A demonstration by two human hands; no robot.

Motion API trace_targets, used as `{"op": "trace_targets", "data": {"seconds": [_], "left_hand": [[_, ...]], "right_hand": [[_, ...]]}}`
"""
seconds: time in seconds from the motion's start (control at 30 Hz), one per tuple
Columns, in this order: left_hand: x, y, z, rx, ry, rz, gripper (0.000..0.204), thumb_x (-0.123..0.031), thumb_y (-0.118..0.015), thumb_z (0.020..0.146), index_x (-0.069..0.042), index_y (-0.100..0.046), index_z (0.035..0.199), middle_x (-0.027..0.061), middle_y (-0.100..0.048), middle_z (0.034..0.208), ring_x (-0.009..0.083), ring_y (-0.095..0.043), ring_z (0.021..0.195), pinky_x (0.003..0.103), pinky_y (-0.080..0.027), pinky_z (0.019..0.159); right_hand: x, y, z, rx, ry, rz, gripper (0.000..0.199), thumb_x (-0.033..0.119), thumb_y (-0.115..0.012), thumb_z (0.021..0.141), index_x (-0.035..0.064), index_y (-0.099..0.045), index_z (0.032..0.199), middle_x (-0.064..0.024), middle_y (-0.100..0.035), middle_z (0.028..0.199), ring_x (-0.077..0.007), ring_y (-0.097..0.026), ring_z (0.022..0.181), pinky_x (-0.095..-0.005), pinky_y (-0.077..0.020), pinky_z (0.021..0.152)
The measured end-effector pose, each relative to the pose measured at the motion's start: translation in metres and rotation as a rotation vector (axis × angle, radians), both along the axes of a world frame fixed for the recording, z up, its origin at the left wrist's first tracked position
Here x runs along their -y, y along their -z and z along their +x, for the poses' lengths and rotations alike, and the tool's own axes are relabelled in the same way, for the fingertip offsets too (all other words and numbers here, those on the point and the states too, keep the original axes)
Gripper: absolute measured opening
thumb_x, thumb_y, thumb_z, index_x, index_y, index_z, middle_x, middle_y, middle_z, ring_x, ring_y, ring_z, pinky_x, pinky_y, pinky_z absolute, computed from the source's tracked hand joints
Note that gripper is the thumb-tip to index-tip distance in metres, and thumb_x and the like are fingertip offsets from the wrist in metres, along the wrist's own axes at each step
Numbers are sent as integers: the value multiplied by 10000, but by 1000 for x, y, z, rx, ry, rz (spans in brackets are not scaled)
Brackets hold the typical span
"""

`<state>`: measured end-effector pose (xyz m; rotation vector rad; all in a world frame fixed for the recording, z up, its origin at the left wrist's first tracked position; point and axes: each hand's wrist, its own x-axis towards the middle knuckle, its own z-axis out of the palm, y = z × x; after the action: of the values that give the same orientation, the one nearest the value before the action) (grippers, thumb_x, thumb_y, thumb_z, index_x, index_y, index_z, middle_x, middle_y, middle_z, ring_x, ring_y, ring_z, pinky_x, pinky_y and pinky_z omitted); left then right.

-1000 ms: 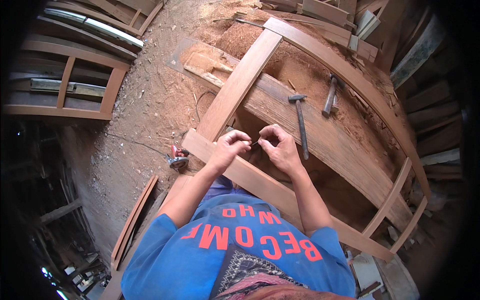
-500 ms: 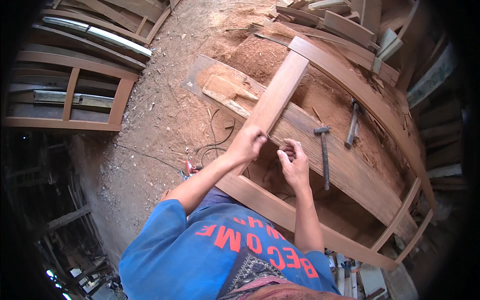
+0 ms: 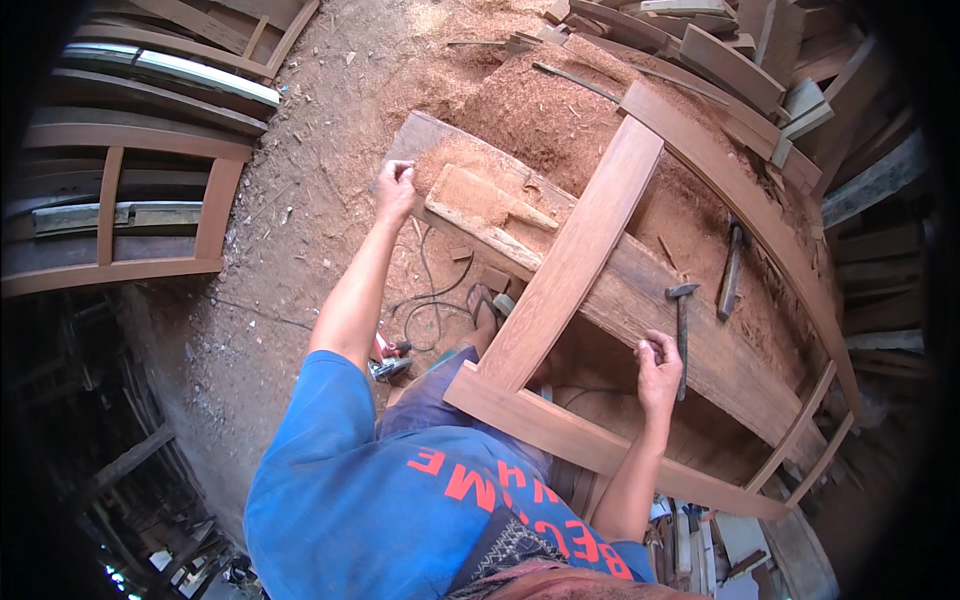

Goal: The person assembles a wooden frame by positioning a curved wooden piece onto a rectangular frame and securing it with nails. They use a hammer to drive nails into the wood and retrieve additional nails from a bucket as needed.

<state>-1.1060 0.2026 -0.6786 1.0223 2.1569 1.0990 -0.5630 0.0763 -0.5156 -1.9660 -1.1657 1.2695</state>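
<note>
A large wooden frame (image 3: 588,255) with wide rails lies across a thick weathered plank (image 3: 730,350). My left hand (image 3: 394,192) is stretched out beside the plank's far left end, its fingers closed in a pinch. What it may hold is too small to make out. Over the frame's opening, my right hand (image 3: 658,372) is raised with its fingers curled in, and anything inside them is hidden. Just right of it, a hammer (image 3: 682,335) rests on the plank. Another dark-handled tool (image 3: 731,272) lies farther right, between the plank and the frame's long rail.
Sawdust (image 3: 540,110) is heaped beyond the plank. A red and silver power tool (image 3: 388,358) and a dark cord (image 3: 425,290) lie on the ground near my left arm. Another wooden frame (image 3: 110,205) stands at left. Wood offcuts (image 3: 730,65) are piled at the far right.
My left hand has left the frame's rail and swung out left and forward to the plank's end. My right hand has drawn away to the right, nearer the hammer.
</note>
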Motion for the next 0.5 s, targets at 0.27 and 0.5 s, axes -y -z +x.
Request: {"op": "trace_targets", "data": {"seconds": [0.27,0.5], "left_hand": [[-40,-66,-45,180,-160,99,177,-48,-619,1033,27,-643,1192,93,-739,991,136,-685,882,284,-566,801],[-140,-105,78,310,203,182,196,-80,-636,1037,-50,-646,1230,44,-738,1045,112,-675,916,264,-539,801]], "right_hand": [[-29,46,69,705,-181,108,416,86,-706,916,3,-612,1313,-234,-656,1169,-404,-635,1074,-472,-508,939],[-44,68,85,642,-314,-32,307,78,-741,869,-13,-613,1133,-241,-632,1075,-452,-602,1042,-521,-483,920]]}}
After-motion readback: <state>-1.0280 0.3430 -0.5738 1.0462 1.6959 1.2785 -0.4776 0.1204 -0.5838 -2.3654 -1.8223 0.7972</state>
